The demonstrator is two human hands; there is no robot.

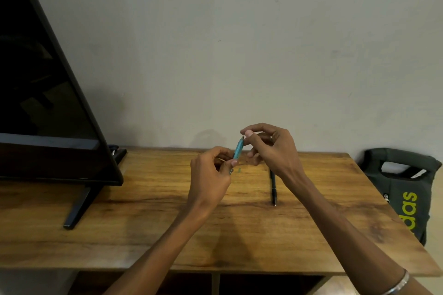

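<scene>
Teal pen (238, 149) is partly hidden by the left hand (211, 175).

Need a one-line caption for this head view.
Left hand grips a blue pen low, right hand pinches its top, above a wooden table where a black pen lies.

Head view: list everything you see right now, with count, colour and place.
blue pen: one, blue, in the air between both hands
black pen: one, black, lying on the table by the right wrist
small piece: one, greenish, on the table below the blue pen; unidentifiable
table: one, brown wood, foreground
television: one, black, on the table's left side
bag: one, dark grey, yellow-green letters, beyond the table's right end
bracelet: one, silver, right wrist
left hand: grips the blue pen's lower end
right hand: pinches its upper tip
</scene>
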